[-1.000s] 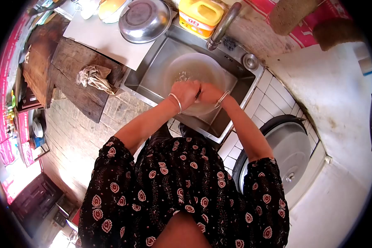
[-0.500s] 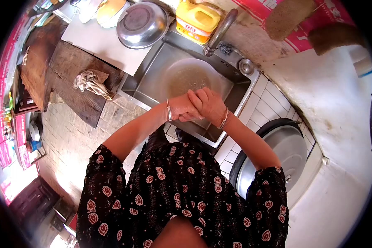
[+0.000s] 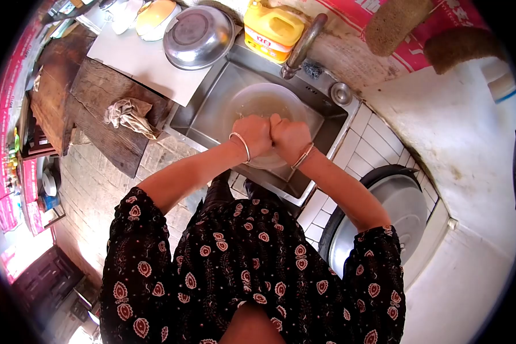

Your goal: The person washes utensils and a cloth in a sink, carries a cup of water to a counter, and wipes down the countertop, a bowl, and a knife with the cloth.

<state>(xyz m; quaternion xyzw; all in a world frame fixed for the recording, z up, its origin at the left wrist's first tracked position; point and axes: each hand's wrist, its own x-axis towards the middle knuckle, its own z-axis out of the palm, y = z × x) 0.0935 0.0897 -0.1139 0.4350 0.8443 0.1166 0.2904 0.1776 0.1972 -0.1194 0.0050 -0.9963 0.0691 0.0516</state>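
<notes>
My left hand (image 3: 253, 134) and my right hand (image 3: 291, 137) are both closed and meet knuckle to knuckle over a round basin (image 3: 264, 97) of cloudy water. The basin stands in a steel sink (image 3: 212, 94). Whatever the curled fingers hold, if anything, is hidden from view. A bracelet circles each wrist. Behind the basin, a metal faucet (image 3: 305, 46) rises at the sink's back edge.
A yellow jug (image 3: 272, 31) stands behind the sink, and an upturned metal bowl (image 3: 198, 37) lies on the white board at left. A crumpled cloth (image 3: 129, 116) rests on dark wood. A large lidded pot (image 3: 393, 215) sits at right.
My hands were clasped over each other half a second ago; now they are separate fists pressed side by side, slightly higher over the basin.
</notes>
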